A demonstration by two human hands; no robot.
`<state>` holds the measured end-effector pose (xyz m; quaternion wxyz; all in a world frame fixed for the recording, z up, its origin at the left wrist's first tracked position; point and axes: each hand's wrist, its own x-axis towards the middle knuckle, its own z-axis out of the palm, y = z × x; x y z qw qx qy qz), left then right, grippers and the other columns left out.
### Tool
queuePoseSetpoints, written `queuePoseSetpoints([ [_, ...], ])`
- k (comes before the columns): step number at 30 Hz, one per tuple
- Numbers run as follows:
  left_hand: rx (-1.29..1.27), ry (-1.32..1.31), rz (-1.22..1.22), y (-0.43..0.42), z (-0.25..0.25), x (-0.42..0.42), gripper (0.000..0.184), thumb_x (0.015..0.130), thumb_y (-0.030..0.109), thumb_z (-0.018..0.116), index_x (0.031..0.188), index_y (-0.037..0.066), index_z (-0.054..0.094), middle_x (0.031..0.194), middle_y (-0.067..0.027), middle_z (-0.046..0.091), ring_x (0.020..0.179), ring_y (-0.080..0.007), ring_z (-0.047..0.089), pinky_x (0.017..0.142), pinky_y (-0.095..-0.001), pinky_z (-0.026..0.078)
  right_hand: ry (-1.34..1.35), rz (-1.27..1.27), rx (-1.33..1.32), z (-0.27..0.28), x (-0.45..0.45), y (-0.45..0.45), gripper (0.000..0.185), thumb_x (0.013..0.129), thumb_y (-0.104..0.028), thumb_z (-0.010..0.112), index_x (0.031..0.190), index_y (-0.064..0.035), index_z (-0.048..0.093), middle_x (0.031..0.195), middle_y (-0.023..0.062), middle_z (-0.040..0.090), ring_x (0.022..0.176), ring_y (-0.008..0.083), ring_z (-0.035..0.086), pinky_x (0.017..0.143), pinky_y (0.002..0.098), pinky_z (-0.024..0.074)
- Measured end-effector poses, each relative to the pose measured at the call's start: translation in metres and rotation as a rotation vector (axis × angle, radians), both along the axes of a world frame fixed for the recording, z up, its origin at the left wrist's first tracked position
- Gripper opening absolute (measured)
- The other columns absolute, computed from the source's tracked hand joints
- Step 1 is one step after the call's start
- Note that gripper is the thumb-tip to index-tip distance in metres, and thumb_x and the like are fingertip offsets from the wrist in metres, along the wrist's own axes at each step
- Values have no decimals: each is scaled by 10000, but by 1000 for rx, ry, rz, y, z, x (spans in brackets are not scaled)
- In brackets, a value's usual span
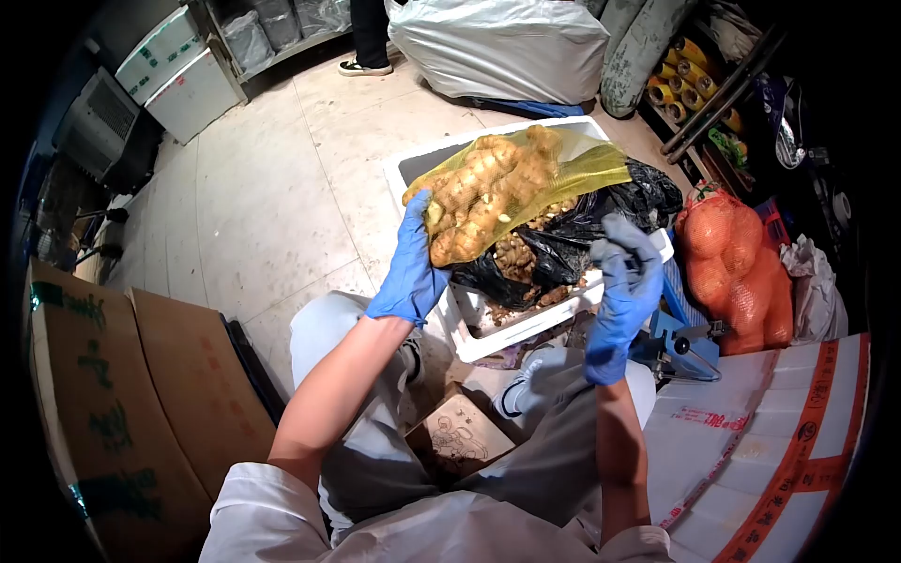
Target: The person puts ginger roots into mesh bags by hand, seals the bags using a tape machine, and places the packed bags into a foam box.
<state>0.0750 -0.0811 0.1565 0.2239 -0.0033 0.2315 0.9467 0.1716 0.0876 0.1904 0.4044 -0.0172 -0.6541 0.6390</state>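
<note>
A yellow mesh bag of ginger (483, 183) is gripped at its lower left end by my left hand (413, 267), in a blue glove. The bag is tilted, its loose netting stretching to the right. Beneath it stands a white foam box (504, 340) holding a black plastic bag (563, 249) and loose ginger pieces (514, 257). My right hand (624, 291), also blue-gloved with dirty grey fingertips, is raised over the box's right edge. Its fingers are loosely bent and apart, with nothing visible in them.
Cardboard boxes (122, 403) stand at left. On the right are red mesh sacks (727, 263), a blue metal device (678, 347) and a taped white foam box (751, 441). A small stool (460, 436) is between my legs. Another person's foot (364, 68) shows behind.
</note>
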Motion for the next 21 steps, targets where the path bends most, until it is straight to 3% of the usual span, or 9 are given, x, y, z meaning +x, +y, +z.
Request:
queuePoseSetpoints([
  [3, 139, 11, -21, 9, 5, 1, 532, 823, 346, 500, 1222, 35, 334, 1165, -127, 471, 1033, -237, 503, 884, -367, 434, -276, 191, 81, -9, -1, -34, 283, 672, -129, 696, 883, -12, 547, 848, 70, 581, 684, 96, 522, 652, 215, 444],
  [5, 214, 31, -60, 17, 8, 2, 548, 815, 362, 507, 1226, 42, 335, 1163, -127, 472, 1033, -240, 503, 880, -370, 436, -377, 207, 248, -20, -5, -49, 317, 646, -182, 728, 844, -13, 549, 753, 52, 576, 654, 88, 519, 609, 217, 435],
  [7, 236, -11, -90, 23, 5, 4, 537, 815, 355, 509, 1216, 34, 353, 1153, -130, 479, 1013, -237, 515, 865, -360, 441, -469, 164, 388, 2, -5, -69, 289, 666, -128, 701, 853, 13, 531, 765, 42, 553, 674, 101, 527, 615, 204, 442],
  [9, 212, -42, -32, 33, 2, 6, 515, 819, 336, 508, 1201, 23, 364, 1141, -134, 487, 996, -236, 525, 851, -357, 448, -487, 95, 411, -11, -13, -70, 268, 695, -108, 684, 884, 21, 545, 747, 29, 564, 653, 76, 504, 581, 189, 425],
  [11, 211, -30, 26, 36, 5, 9, 488, 823, 310, 505, 1187, 15, 371, 1126, -137, 494, 989, -238, 527, 843, -357, 452, -429, -34, 172, -33, -25, -66, 199, 751, -110, 640, 873, 27, 562, 778, 31, 572, 643, 61, 495, 556, 179, 416],
  [13, 196, -14, -4, 38, 4, 9, 466, 847, 309, 468, 1198, 21, 361, 1140, -144, 486, 1006, -254, 517, 860, -362, 445, -336, -122, 311, -30, -27, -67, 123, 786, -102, 602, 782, 15, 564, 723, 37, 575, 586, 50, 482, 515, 165, 392],
  [15, 193, -13, 14, 37, 0, 9, 457, 850, 308, 463, 1189, 17, 368, 1135, -150, 486, 1001, -256, 519, 856, -360, 447, -486, 93, -135, -18, -19, -71, 141, 789, -110, 598, 711, -11, 537, 642, 44, 567, 516, 44, 458, 475, 159, 361],
  [21, 172, -125, 36, 33, -4, 5, 456, 824, 287, 500, 1172, 17, 387, 1108, -146, 503, 972, -248, 536, 817, -360, 469, -342, 162, -308, -20, -22, -65, 167, 816, -152, 571, 715, -28, 521, 605, 46, 565, 472, 37, 427, 444, 168, 335],
])
